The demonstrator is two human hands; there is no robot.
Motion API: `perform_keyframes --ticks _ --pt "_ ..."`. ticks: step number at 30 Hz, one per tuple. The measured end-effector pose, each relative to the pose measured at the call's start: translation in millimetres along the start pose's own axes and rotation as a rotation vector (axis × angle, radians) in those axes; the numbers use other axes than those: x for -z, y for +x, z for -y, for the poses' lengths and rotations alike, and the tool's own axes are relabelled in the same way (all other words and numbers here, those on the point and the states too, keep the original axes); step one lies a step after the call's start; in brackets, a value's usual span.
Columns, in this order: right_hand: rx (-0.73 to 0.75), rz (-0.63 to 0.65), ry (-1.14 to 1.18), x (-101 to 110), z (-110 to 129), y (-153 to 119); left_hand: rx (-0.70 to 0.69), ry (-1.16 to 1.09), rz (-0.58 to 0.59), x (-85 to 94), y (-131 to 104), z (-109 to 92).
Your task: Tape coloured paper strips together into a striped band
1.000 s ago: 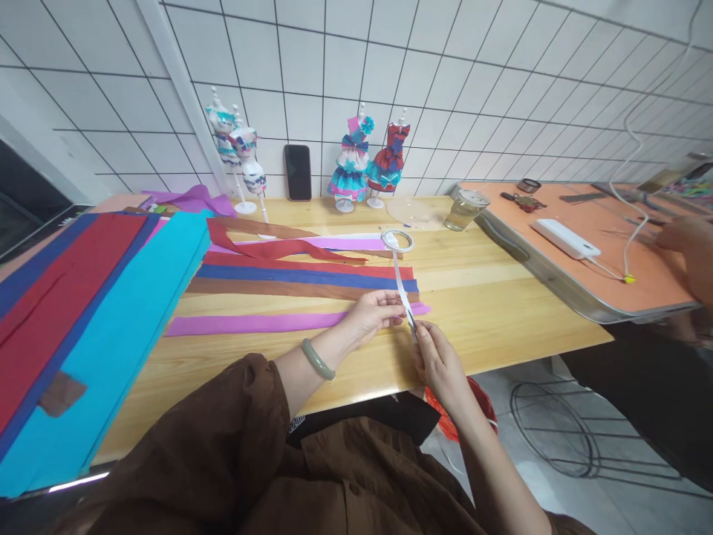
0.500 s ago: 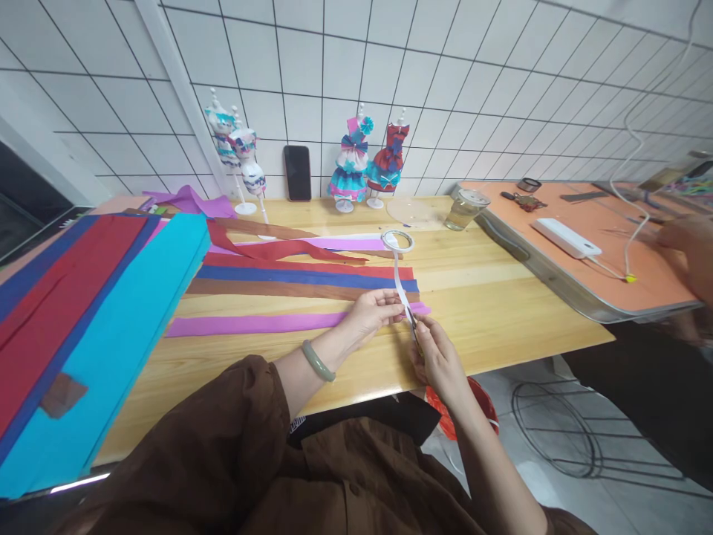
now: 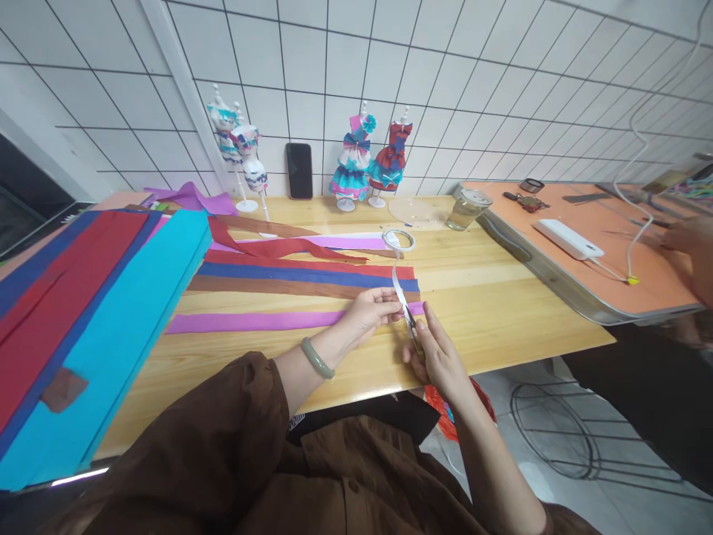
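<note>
While we pinch the white tape strip [image 3: 399, 291] in our left hand [image 3: 372, 312], it stays limp and sticky.
Our right hand [image 3: 440, 357], at five o'clock of it, is closed on small scissors [image 3: 413, 331]; we judge gripping beside the cut best.

scissors [image 3: 413, 332]: mostly hidden in right hand [image 3: 440, 357] | blades too small

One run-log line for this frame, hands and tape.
left hand: pinches tape strip | right hand: holds scissors at strip | tape roll: on wooden table | pink strip: under left hand

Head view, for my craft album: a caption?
Left hand holds white tape; right hand snips it with scissors.
</note>
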State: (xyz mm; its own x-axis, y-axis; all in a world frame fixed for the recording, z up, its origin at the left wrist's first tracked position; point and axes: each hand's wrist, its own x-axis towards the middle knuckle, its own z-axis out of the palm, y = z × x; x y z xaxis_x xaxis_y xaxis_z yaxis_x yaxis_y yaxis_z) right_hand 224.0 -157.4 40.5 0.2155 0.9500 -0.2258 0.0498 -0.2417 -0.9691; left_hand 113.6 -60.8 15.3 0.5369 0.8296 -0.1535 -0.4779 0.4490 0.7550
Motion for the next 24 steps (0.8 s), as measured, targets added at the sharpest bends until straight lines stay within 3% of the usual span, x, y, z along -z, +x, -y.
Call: perform_keyframes --ticks 9,24 --pt "-0.052 0.052 0.078 10.6 -5.5 -3.6 -0.013 -0.059 -0.043 1.1 0.7 -1.5" --pt "0.001 0.038 -0.012 5.5 -0.4 1.1 0.040 0.049 0.051 -0.2 -1.8 0.3"
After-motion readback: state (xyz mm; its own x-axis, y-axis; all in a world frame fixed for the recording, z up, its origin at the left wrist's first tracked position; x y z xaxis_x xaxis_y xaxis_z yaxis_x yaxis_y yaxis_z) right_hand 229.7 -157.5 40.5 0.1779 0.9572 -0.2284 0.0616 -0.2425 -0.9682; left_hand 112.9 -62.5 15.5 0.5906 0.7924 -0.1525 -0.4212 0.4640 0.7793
